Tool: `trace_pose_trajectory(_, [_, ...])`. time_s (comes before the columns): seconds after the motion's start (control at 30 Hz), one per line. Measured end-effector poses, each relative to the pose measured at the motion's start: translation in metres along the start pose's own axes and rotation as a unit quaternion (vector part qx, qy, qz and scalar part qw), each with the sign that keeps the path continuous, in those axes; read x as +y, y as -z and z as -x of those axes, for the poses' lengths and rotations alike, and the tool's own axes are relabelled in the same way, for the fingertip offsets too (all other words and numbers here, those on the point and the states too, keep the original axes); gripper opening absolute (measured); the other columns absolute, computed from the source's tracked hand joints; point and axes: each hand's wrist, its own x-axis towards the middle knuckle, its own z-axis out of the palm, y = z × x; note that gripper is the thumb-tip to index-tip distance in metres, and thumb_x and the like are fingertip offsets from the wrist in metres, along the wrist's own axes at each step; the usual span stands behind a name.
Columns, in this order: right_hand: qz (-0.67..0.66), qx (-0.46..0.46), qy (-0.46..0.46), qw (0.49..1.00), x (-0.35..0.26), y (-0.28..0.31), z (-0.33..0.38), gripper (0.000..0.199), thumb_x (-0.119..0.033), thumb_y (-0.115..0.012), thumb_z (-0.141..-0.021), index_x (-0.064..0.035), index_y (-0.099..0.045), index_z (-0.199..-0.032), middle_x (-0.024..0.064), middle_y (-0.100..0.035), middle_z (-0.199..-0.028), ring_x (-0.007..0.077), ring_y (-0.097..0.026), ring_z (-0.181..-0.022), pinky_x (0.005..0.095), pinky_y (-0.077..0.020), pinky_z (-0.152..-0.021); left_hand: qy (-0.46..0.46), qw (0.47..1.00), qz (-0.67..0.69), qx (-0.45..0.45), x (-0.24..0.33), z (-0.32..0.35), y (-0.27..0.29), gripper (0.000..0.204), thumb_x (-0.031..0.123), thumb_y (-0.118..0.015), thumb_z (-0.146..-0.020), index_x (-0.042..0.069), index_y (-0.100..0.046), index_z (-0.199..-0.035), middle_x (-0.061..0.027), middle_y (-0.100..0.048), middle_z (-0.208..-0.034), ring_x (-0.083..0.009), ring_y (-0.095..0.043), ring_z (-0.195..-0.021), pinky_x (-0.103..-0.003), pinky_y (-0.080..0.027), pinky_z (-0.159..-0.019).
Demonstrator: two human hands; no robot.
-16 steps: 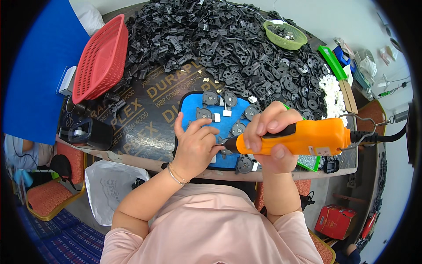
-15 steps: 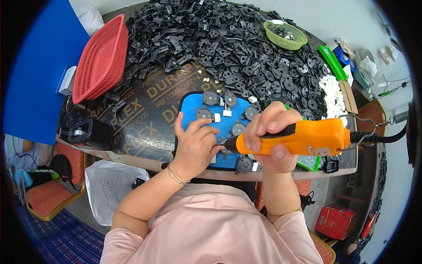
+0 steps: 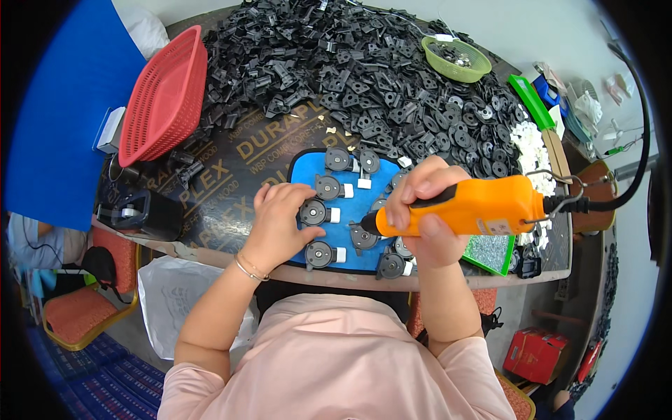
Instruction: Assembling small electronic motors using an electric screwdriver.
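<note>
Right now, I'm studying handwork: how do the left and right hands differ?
The right hand grips an orange screwdriver; the left hand holds no tool, its fingers spread around a round black part. The left hand has bracelets at the wrist; the right hand, none. Both are at the blue mat.

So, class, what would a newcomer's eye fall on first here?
Probably the orange electric screwdriver in the right hand, its tip over the blue mat. Then, perhaps, the big heap of black parts across the table's far side and the red basket at its left.
</note>
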Motion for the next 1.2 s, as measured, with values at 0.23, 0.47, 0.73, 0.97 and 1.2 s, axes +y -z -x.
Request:
trace_pose_trajectory(0.23, [0.007,-0.036,-0.004,0.999,0.012,-0.008,-0.014,0.027,-0.011,-0.067,-0.078,0.0015,-0.051,-0.096,0.0128,-0.049,-0.088,0.0167,-0.055,-0.060,0.0281,-0.0486,-0.057,0.019,0.997,0.038,-0.057,-0.006,-0.007,-0.013,0.051,0.017,-0.081,-0.057,0.004,-0.061,-0.101,-0.0095,-0.060,-0.100,-0.0290,-0.054,-0.100,-0.038,-0.039,-0.089])
trace_pose_trajectory(0.47, [-0.008,-0.016,-0.040,0.999,0.029,-0.017,-0.015,0.025,-0.003,-0.068,-0.073,0.0009,-0.054,-0.093,0.0117,-0.052,-0.089,0.0158,-0.055,-0.067,0.0265,-0.0459,-0.061,0.010,0.991,0.121,-0.049,0.004,-0.012,-0.043,0.052,0.018,-0.083,-0.057,0.001,-0.058,-0.098,-0.0136,-0.060,-0.095,-0.0326,-0.056,-0.093,-0.038,-0.045,-0.081])
trace_pose_trajectory(0.73, [0.013,-0.036,-0.032,0.999,0.037,-0.016,-0.020,0.024,-0.004,-0.066,-0.075,0.0017,-0.051,-0.093,0.0129,-0.049,-0.088,0.0166,-0.057,-0.062,0.0266,-0.0483,-0.057,0.022,0.989,0.140,-0.052,0.003,-0.012,-0.045,0.050,0.017,-0.082,-0.058,0.002,-0.057,-0.098,-0.0133,-0.060,-0.096,-0.0323,-0.056,-0.093,-0.037,-0.045,-0.081])
trace_pose_trajectory(0.97, [0.061,-0.064,-0.025,0.996,0.041,-0.022,-0.022,0.024,0.000,-0.066,-0.070,-0.0005,-0.053,-0.090,0.0123,-0.051,-0.088,0.0146,-0.056,-0.064,0.0249,-0.0480,-0.060,0.030,0.986,0.155,-0.055,-0.007,-0.011,-0.060,0.045,0.017,-0.081,-0.058,0.002,-0.056,-0.093,-0.0121,-0.058,-0.091,-0.0325,-0.055,-0.090,-0.038,-0.045,-0.078])
trace_pose_trajectory(1.2, [0.084,-0.083,-0.004,0.993,0.041,-0.022,-0.021,0.023,0.000,-0.067,-0.070,-0.0023,-0.054,-0.089,0.0115,-0.053,-0.085,0.0147,-0.055,-0.069,0.0242,-0.0466,-0.062,0.032,0.984,0.163,-0.068,-0.006,-0.011,-0.058,0.043,0.017,-0.081,-0.058,0.003,-0.056,-0.091,-0.0115,-0.058,-0.089,-0.0321,-0.054,-0.089,-0.038,-0.044,-0.077])
